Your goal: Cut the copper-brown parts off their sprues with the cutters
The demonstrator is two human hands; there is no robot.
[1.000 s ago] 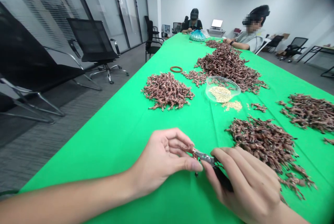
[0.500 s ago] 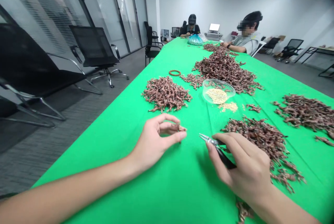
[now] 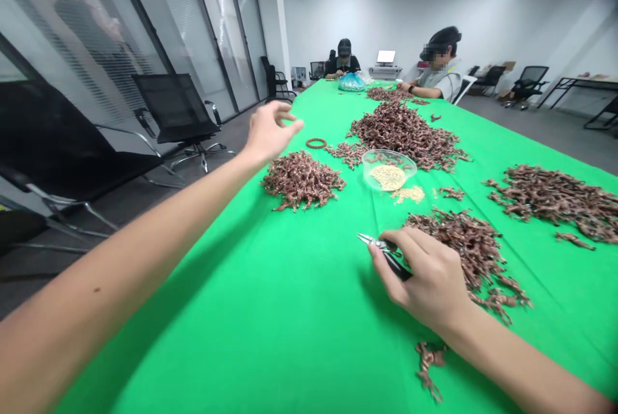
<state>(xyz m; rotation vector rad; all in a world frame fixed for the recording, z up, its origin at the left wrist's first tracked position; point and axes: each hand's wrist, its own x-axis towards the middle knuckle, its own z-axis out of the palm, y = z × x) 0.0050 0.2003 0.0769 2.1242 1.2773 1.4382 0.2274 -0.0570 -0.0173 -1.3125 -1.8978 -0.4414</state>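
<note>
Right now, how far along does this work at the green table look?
Done, it seems: a clear bowl holds pale small bits, with more lying beside it. In hand: the right hand grips small pliers with black handles; the left hand is raised and empty. Left: many heaps of copper-brown twisted pieces lie across the green tablecloth.

Steel-tipped pliers [image 3: 374,243] with black handles, gripped in my right hand [image 3: 425,279], just beside a heap of twisted copper-brown pieces [image 3: 456,240]. My left hand [image 3: 268,134], open with its fingers spread, hangs in the air near a second heap [image 3: 302,179] and a round brown bracelet [image 3: 316,143].
</note>
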